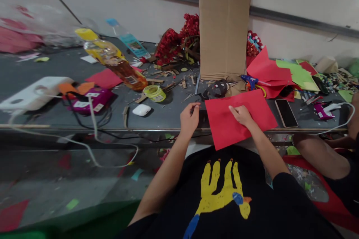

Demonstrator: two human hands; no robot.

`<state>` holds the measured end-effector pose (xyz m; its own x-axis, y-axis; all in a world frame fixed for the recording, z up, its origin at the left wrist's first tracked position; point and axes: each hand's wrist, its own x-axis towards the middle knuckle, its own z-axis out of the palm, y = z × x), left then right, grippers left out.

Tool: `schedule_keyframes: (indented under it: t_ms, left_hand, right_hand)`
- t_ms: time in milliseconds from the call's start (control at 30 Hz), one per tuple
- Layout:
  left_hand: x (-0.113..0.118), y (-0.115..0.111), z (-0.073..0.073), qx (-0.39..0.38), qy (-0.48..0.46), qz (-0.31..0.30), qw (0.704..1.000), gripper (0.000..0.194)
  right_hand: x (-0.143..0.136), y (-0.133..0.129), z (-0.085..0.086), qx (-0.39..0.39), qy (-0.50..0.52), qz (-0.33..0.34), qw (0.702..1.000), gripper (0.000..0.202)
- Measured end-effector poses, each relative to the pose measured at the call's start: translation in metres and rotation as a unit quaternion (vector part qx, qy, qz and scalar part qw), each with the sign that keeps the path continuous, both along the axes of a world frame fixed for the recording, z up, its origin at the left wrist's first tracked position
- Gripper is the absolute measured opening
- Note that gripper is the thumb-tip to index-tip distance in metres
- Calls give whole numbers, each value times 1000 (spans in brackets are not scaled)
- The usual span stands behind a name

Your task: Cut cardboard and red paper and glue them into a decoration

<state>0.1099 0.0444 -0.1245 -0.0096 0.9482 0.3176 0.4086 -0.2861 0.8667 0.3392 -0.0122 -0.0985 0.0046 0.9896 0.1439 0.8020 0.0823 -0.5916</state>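
My right hand (241, 115) rests on the upper face of a red sheet of paper (224, 129), fingers drawn together against it. The sheet lies at a slant, its near corner jutting past the table's front edge. Just left of the sheet is my left hand (190, 119), fingers bent, with a gap showing between thumb and forefinger and nothing visible in it. Beyond the sheet are a blue glue gun (249, 80) and a dark tangled item (220, 87) that I cannot make out. A phone (286, 113) lies to the right of the sheet.
A tall cardboard piece (226, 22) stands at the back. Leftward are a tilted drink bottle (114, 61), yellow tub (155, 93), white case (141, 110), purple power block (92, 101) and loose cables. Red paper (269, 69) and scraps lie right; another person's leg (322, 153) is there.
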Motion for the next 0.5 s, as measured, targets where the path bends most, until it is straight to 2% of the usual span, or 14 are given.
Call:
schedule_keyframes:
  t_ms: [133,500]
  left_hand:
    - [0,-2,2,-20,-27,-19,999,28]
    - [2,-3,7,-32,-12,-34,999,26]
  right_hand:
    - [4,1,-4,1,135,-8,991,63]
    - [6,1,-9,47,247,2,968,61]
